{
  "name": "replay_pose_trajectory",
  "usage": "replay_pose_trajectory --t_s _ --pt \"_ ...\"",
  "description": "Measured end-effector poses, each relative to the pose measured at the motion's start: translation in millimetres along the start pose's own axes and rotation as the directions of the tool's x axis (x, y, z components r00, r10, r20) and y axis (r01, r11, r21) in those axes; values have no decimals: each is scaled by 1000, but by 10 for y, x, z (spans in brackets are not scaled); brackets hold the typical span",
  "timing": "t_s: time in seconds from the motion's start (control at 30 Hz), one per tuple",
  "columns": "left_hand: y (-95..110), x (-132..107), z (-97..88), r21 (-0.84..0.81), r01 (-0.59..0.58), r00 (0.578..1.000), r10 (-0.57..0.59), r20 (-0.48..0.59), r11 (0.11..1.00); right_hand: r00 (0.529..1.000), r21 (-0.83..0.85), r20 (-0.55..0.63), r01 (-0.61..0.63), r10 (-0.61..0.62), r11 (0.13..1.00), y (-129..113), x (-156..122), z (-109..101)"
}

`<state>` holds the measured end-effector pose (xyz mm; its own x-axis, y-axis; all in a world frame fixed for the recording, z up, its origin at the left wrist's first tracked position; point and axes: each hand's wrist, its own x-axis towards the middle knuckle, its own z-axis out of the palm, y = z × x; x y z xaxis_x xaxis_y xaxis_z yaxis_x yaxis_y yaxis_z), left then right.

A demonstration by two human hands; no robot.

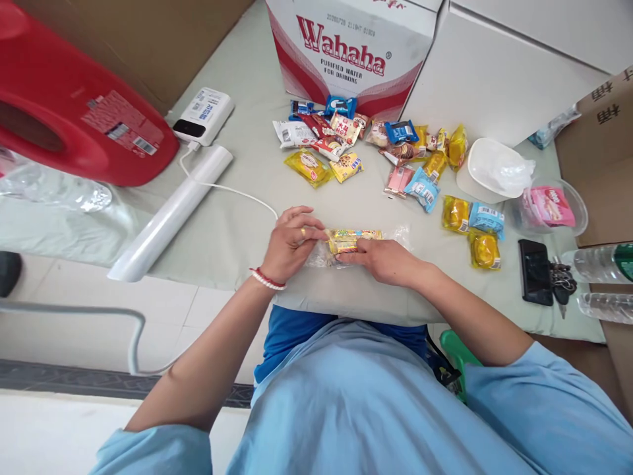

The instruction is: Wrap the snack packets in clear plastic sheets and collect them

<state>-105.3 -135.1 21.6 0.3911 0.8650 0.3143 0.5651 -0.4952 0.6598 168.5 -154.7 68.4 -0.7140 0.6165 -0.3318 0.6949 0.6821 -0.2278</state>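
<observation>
Two slim yellow snack packets (359, 235) lie side by side on a crinkled sheet of clear plastic (399, 236) near the table's front edge. My left hand (293, 243) is at their left end, its thumb and fingertips pinched together on the packets' edge. From the right, my right hand (388, 262) grips the nearer packet, thumb toward me and fingers over its top. The clear plastic shows on both sides of the packets, partly hidden under my hands. Whether it is a bag or a loose sheet I cannot tell.
Several wrapped snacks (309, 167) lie in groups before the Wahaha carton (353, 56) and at right. A plastic film roll (171, 214), white device with cable (204, 117) and red jug (89, 99) stand left. White tub (487, 170), phone (535, 272), keys and bottles are right.
</observation>
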Motion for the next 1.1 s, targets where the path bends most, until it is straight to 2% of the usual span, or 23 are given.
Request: replay_pose_trajectory --t_s 0.13,0.23,0.3,0.37,0.47,0.53,0.63,0.73,0.8,0.87,0.93,1.0,1.03,1.07,1.1 --pt "-180 -403 -253 6 56 998 -56 -7 998 1000 71 -26 -4 5 997 1 -29 0" --pt "-127 -546 -338 -13 117 990 -118 -79 993 998 141 -65 36 -27 989 -3 -81 -13" --pt "-19 -495 -274 -34 183 969 -186 -163 983 996 171 -84 54 -40 984 -9 -112 -16" --pt "76 -369 -142 21 274 943 -265 -199 961 995 183 -94 53 -36 982 -19 -131 -12" --pt "143 -199 31 198 359 933 -347 -94 912 995 191 -102 35 -15 981 -45 -140 8" --pt "178 -162 43 224 361 930 -366 -19 905 994 197 -106 7 14 980 -67 -138 29" --pt "314 -159 -80 108 424 902 -430 36 899 992 213 -112 -41 66 976 -99 -129 62" --pt "559 -88 -138 -107 546 836 -535 121 831 988 223 -121 -65 94 973 -123 -108 98" --pt "722 11 -34 -296 596 802 -568 185 746 986 224 -134 -70 102 972 -135 -89 135" --pt "846 116 165 -407 613 785 -581 215 677 981 226 -161 -65 103 972 -136 -80 185" --pt "930 184 384 -296 594 804 -561 196 748 974 251 -209 -31 86 968 -120 -105 240" --pt "992 192 553 -57 516 850 -501 164 855 959 341 -282 59 42 938 -82 -180 285" --pt "1017 178 606 66 468 866 -473 163 881 943 411 -332 110 36 905 -54 -236 301" --pt "1039 158 640 169 428 873 -454 178 888 917 483 -393 138 73 865 -22 -298 314" --pt "1057 136 656 250 397 870 -449 203 883 874 542 -458 129 164 830 16 -362 327"
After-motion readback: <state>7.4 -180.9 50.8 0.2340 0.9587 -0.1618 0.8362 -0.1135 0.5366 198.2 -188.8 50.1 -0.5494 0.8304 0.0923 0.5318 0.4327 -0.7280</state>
